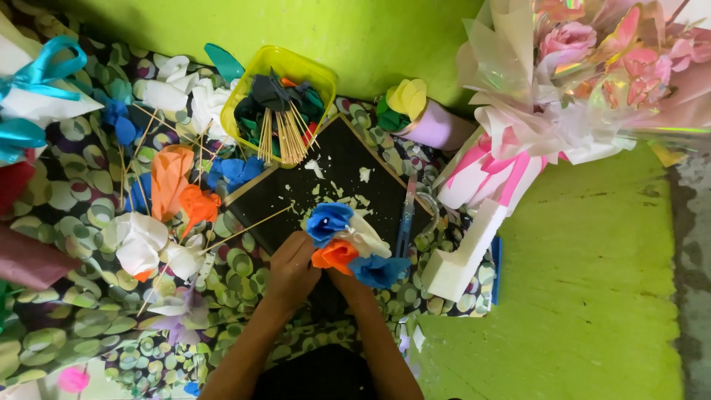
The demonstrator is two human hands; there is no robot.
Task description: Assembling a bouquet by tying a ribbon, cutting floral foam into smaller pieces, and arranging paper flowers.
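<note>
Both hands meet at centre, just below a black board (348, 159) w/ white scraps on it. Left hand (291, 270) is curled shut round the stems of a small bunch of paper flowers (348, 248): blue top, white mid, orange lower left, blue lower right. Right hand (342, 280) is mostly hidden under the blooms; its grip can't be told from this view, tho the forearm runs up into the bunch. The bunch sits over the board's near corner.

Nearby: a thin wooden skewer (248, 231) lies slanted just left of the left hand. A blue pen-like tool (406, 215) lies on the board's right edge, close to the bunch. Behind the board, a yellow tub (252, 85) holds skewers + dark paper bits. Loose orange paper flowers (178, 189) and white ones (141, 241) lie on the dotted cloth (89, 318) at left. White foam block (463, 255) sits to the right, below a pink wrapped bouquet (585, 81).
</note>
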